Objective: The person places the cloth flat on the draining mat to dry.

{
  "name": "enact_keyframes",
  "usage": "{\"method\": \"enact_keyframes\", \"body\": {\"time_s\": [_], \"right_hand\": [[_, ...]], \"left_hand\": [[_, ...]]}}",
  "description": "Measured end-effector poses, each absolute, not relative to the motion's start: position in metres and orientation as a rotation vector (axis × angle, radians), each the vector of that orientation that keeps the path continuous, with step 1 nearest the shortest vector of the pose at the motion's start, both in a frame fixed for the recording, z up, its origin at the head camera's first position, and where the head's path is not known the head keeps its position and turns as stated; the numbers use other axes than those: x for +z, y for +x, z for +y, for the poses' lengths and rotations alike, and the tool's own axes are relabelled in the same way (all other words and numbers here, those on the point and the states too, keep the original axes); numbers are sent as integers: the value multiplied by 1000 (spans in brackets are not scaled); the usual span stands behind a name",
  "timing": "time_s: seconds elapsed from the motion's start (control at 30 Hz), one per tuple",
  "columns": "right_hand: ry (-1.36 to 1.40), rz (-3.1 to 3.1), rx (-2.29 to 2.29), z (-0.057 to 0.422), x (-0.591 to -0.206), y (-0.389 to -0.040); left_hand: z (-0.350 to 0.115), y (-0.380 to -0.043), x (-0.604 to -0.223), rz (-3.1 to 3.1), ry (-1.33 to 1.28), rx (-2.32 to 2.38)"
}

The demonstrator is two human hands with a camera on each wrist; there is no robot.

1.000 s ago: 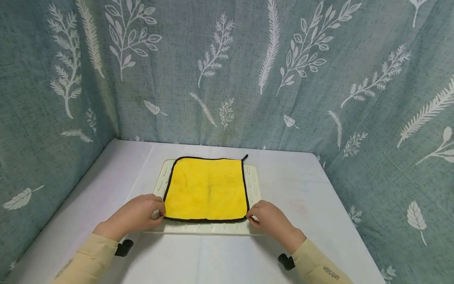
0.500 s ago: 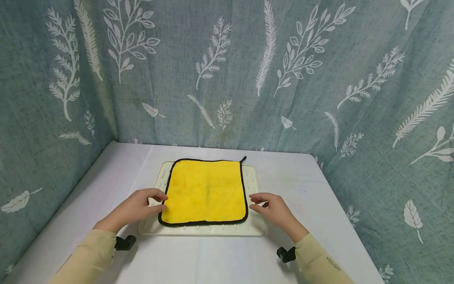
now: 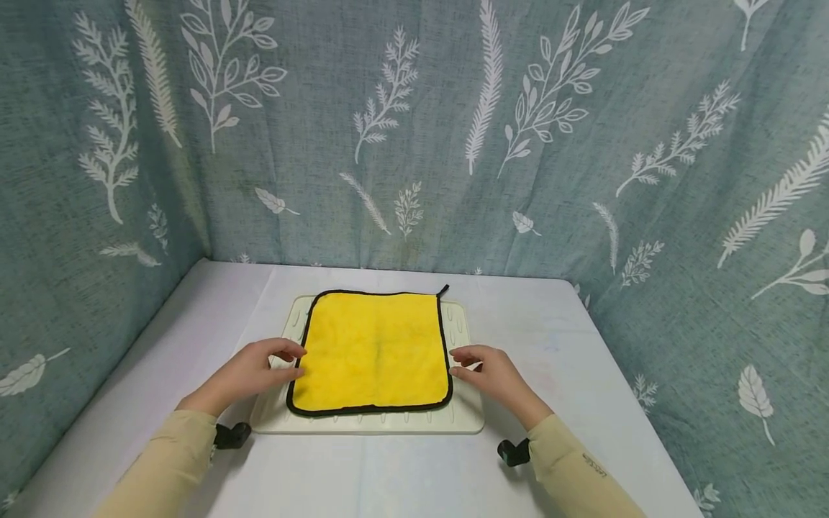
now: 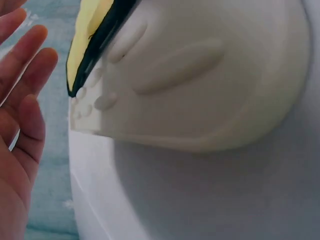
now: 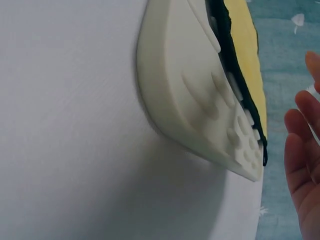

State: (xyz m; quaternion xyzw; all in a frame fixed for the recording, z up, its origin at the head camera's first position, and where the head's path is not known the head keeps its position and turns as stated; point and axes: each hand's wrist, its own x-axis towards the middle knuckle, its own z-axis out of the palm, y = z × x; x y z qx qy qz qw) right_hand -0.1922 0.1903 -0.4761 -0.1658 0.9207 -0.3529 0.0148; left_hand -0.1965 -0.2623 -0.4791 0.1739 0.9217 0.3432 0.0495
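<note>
A yellow cloth (image 3: 376, 352) with black edging lies spread flat on a cream tray (image 3: 466, 417) that has raised oval bumps. A small black loop sticks out at its far right corner. My left hand (image 3: 259, 370) hovers at the cloth's left edge, fingers relaxed and thumb apart, nothing between them. On the other side, my right hand (image 3: 492, 374) is held at the right edge in a similar loose pose. Both wrist views show the fingers (image 4: 35, 75) away from the tray surface, and the cloth (image 5: 247, 55) resting over the bumps.
The tray stands on a white-covered table (image 3: 414, 475). A grey-green curtain (image 3: 440, 129) with white leaf patterns hangs behind and along both sides. A black wrist mount (image 3: 232, 436) sits below the left hand, another wrist mount (image 3: 514, 452) below the right.
Both hands have let go of the cloth's near corners and moved up and slightly forward along its sides, fingers loosened. The cloth's near edge now lies flat on the tray.
</note>
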Motion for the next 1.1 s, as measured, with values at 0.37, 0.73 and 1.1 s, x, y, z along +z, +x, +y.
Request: {"method": "enact_keyframes", "body": {"time_s": [0.37,0.73,1.1], "right_hand": [[-882,2754,-771,189,-480,-177],[-1030,2813,-597,190,-491,-176],[-1095,2842,-562,186,-494,-175]], "left_hand": [[-266,-175,-483,2734,772,921],[-262,-173,-494,2752,942,747],[-266,-171,-497,2812,1120,765]]}}
